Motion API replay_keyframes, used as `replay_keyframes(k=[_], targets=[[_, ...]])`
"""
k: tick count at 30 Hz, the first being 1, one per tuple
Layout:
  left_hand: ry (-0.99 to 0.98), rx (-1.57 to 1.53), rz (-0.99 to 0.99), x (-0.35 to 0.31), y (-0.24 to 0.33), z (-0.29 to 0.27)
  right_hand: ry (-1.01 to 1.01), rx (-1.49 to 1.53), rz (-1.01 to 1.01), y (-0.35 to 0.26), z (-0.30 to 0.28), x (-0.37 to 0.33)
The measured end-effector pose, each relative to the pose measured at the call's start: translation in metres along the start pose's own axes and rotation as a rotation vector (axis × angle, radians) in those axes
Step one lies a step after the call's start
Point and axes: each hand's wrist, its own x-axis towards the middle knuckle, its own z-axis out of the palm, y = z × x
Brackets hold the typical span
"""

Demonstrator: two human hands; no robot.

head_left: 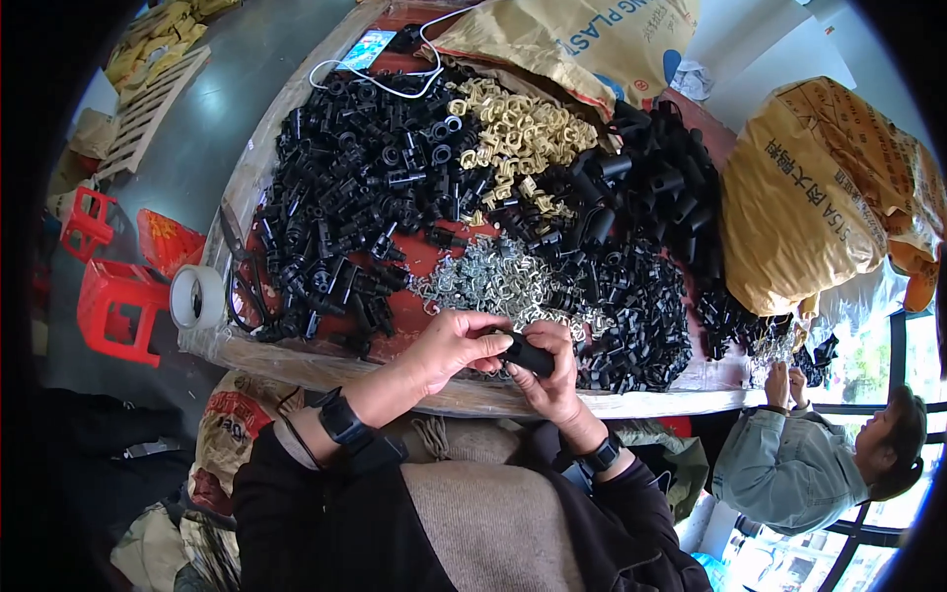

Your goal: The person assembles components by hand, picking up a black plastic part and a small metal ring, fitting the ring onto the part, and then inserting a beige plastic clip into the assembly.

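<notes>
Above the table's near edge, a short black plastic tube point(531, 356) is held in my two hands. My right hand point(554, 380) wraps its fingers and thumb round the body of the tube. At the tube's left end, the thumb and fingers of my left hand point(456, 353) are closed in a pinch; whether a small part is also between them is hidden. Just beyond my hands lies a heap of small silvery metal clips point(493, 281). Small black plastic pieces point(636, 331) are piled to the right of it.
Black fittings point(350, 187) heap the left of the red table point(409, 247), with beige clips point(523, 133) and larger black tubes point(661, 173) farther back. A tape roll point(197, 297) sits at the left edge. Yellow sacks point(804, 197) stand right. A co-worker point(804, 464) handles parts at right.
</notes>
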Motion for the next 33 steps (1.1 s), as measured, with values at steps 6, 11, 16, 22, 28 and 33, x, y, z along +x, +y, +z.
replay_keyframes(k=[6, 11, 16, 22, 28, 33], targets=[[0.064, 0.100, 0.060, 0.010, 0.005, -0.002, -0.036, -0.009, 0.094, 0.003, 0.000, 0.007], [0.075, 0.165, 0.103, 0.010, 0.007, -0.006, -0.370, 0.012, 0.034, 0.004, -0.031, 0.031], [-0.034, 0.147, 0.107, -0.001, 0.011, 0.010, -0.505, 0.286, 0.005, -0.013, -0.027, 0.037], [-0.113, 0.071, 0.175, -0.008, -0.002, 0.018, -0.366, 0.464, 0.089, -0.017, -0.022, 0.024], [-0.187, 0.097, 0.196, -0.010, -0.003, 0.025, -0.155, 0.663, 0.219, -0.021, -0.012, 0.015], [-0.224, -0.004, 0.125, -0.006, -0.003, 0.026, -0.089, 0.682, 0.243, -0.021, -0.012, 0.014]])
